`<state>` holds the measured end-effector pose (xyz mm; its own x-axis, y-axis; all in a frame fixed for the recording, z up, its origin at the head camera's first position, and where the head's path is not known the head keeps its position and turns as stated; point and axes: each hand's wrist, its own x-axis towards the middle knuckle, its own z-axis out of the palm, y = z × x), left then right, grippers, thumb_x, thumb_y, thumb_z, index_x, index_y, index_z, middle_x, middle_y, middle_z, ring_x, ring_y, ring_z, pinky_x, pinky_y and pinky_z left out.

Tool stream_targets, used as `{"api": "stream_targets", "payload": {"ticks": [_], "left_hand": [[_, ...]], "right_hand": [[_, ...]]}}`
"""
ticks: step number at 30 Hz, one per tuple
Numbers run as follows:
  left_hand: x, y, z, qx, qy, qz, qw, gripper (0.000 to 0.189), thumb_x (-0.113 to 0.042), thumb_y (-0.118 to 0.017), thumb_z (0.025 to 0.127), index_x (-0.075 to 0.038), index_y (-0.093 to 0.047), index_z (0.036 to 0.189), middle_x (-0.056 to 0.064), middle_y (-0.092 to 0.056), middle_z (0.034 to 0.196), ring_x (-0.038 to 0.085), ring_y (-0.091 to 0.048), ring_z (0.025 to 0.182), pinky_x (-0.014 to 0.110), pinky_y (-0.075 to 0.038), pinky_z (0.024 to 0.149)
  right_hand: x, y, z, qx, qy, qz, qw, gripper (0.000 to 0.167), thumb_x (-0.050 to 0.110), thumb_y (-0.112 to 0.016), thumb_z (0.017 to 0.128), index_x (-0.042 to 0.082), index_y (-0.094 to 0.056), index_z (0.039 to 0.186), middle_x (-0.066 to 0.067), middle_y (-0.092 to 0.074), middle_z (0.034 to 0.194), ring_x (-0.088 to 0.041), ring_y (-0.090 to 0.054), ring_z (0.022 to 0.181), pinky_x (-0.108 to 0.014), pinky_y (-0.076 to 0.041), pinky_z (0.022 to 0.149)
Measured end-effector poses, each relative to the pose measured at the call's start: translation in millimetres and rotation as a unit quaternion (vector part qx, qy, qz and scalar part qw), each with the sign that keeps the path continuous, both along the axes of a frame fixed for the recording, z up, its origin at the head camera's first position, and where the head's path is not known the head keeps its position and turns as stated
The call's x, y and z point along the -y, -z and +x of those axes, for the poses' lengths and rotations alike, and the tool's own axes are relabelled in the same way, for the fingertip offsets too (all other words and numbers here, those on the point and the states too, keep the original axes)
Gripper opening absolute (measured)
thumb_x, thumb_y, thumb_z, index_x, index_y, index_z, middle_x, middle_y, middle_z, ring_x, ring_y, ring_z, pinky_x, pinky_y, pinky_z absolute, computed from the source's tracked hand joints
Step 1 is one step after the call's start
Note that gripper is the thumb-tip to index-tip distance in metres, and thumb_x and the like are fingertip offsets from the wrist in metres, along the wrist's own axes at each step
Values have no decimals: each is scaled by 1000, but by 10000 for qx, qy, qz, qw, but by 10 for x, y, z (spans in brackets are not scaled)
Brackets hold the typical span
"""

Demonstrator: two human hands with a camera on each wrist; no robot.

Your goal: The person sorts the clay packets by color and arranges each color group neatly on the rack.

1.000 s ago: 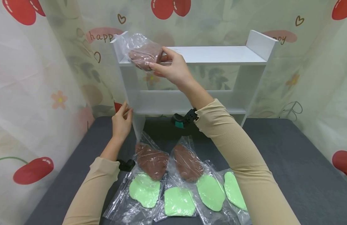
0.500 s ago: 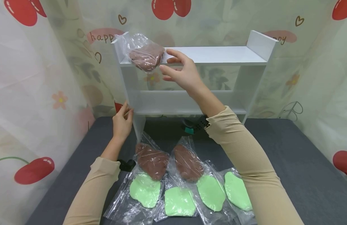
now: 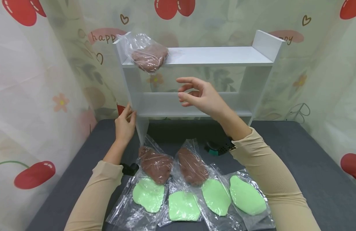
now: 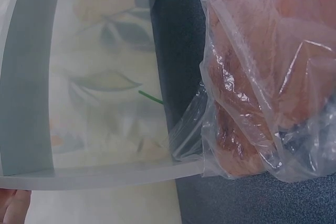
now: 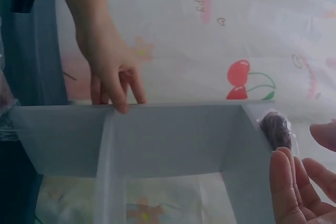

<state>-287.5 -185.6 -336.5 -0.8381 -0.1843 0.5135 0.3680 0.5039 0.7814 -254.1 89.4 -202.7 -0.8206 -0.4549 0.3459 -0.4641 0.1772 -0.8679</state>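
A white two-tier shelf (image 3: 218, 56) stands on the dark table. On its top board, at the left end, lies a clear bag with a brown slab (image 3: 150, 58), its front overhanging the board's edge. My right hand (image 3: 205, 96) is held in front of the middle compartment, fingers loosely bent and nothing in them. My left hand (image 3: 125, 128) touches the outer face of the left side panel with its fingertips (image 4: 16, 205). Two more bagged brown slabs (image 3: 156, 165) lie before the shelf; the left one looms large in the left wrist view.
Several bagged flat green pieces (image 3: 184, 207) lie in a row nearest me, partly overlapped by the brown slabs' bags. A printed curtain (image 3: 62, 64) encloses the back and sides. A thin cable (image 3: 299, 110) hangs at the back right.
My right hand has let go of the bagged brown slab on the top board and drawn back, down and to the right. The left hand stays at the side panel.
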Motion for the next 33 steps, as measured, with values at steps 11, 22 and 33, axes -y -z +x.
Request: {"api": "stream_targets", "payload": {"ticks": [11, 22, 33], "left_hand": [[0, 0, 1, 14, -81, -66, 9999, 49, -11, -51, 96, -11, -38, 143, 22, -52, 134, 38, -59, 112, 48, -52, 87], [-8, -8, 17, 92, -96, -53, 9999, 49, -12, -50, 96, -10, -37, 143, 22, -50, 135, 37, -59, 112, 48, -52, 88], [-15, -6, 14, 29, -92, -20, 10000, 48, -11, -51, 96, -11, -39, 143, 20, -50, 136, 36, -58, 114, 46, -51, 90]], "right_hand": [[-291, 421, 139, 136, -309, 619, 9975, 49, 11, -60, 91, 11, -45, 137, -16, -57, 120, -30, -62, 104, -31, -53, 87], [-608, 986, 189, 725, -175, 930, 9929, 52, 20, -61, 91, 14, -42, 139, -15, -55, 125, -21, -58, 109, -31, -51, 92], [-777, 1399, 226, 1072, -61, 1096, 9882, 56, 24, -63, 90, 11, -40, 140, -21, -51, 129, -30, -56, 113, -33, -51, 91]]}}
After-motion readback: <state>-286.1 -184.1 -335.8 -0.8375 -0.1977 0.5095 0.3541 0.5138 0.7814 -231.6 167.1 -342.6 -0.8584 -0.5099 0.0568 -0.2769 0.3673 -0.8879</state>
